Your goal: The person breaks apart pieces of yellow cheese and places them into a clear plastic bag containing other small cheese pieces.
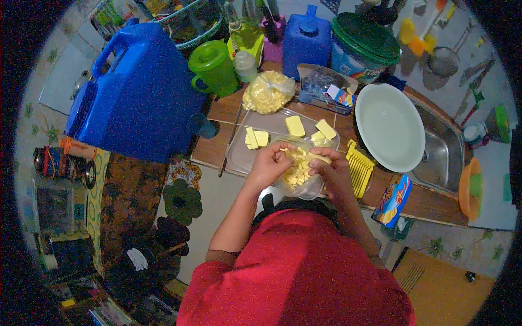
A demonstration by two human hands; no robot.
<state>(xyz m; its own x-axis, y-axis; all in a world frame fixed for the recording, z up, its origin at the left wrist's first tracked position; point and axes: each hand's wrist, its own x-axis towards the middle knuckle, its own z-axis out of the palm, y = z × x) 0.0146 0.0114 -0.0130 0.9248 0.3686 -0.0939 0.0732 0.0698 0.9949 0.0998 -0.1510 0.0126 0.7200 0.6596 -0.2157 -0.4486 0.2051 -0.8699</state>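
In front of my body a clear plastic bag [311, 191] lies opened out, with small pale-yellow cheese cubes [298, 175] in it. My left hand [270, 166] is closed, its fingertips pinched at the bag's left rim. Over the right side of the bag, my right hand [336, 173] is closed around a pale-yellow cheese piece [321, 161]. Just beyond, a clear rectangular tray [239, 149] carries cheese slices [256, 138], a thick cheese block [295, 126] and another block [326, 129]. A knotted bag of yellow bits [269, 92] rests at the tray's far edge.
A yellow ridged slicer [360, 169] and a blue box [392, 200] lie right of my hands. Farther right, a large white basin [390, 127] overlaps the steel sink [441, 149]. A big blue jerrycan [138, 92], a green pitcher [213, 68] and a green-lidded bucket [364, 46] stand around the counter.
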